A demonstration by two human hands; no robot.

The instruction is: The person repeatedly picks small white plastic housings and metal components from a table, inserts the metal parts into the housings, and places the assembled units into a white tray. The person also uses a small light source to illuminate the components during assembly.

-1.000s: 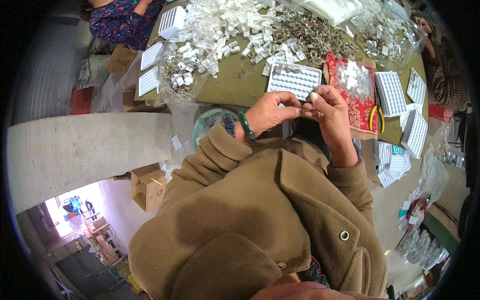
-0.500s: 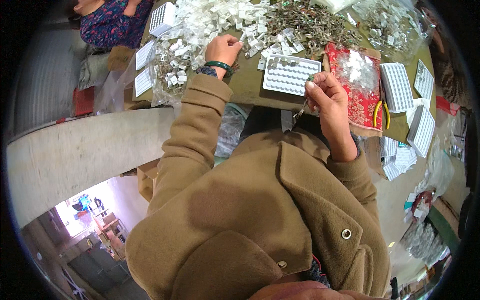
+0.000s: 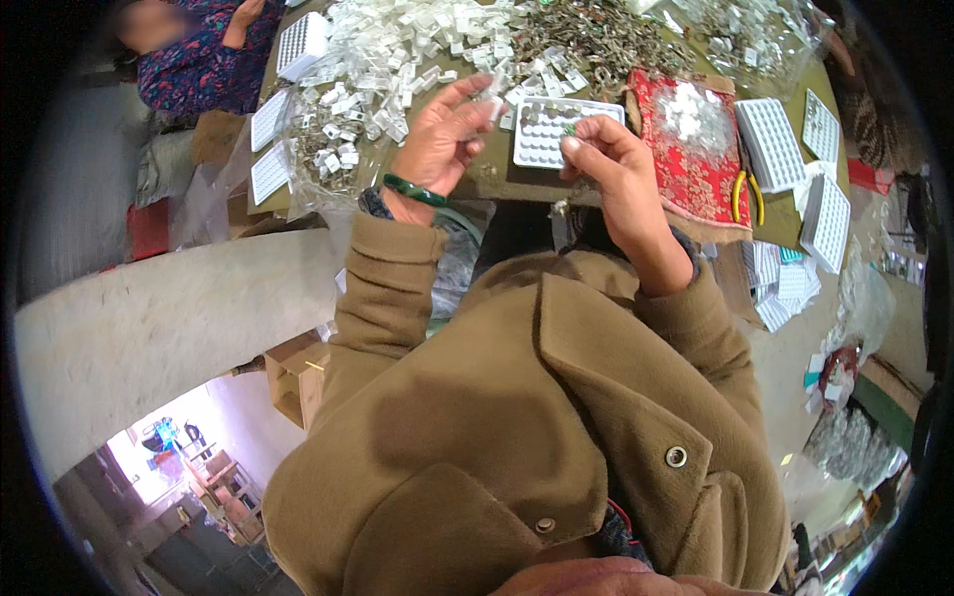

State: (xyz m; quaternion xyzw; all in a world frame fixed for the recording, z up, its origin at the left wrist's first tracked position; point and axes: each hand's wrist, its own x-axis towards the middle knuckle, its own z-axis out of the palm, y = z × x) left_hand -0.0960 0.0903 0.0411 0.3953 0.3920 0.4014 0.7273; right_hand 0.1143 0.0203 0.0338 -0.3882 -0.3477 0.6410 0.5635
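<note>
In the left hand, the fingers gripped a small white piece, its long axis unclear, left of and slightly farther out than the green-tipped piece pinched by the right hand near the white tray.

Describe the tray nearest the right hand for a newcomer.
On the green table, find the red cloth. The white tray lies just left of it, by the right hand. Other trays sit at the sides; this one is front-centre, grey pieces in its far row.
</note>
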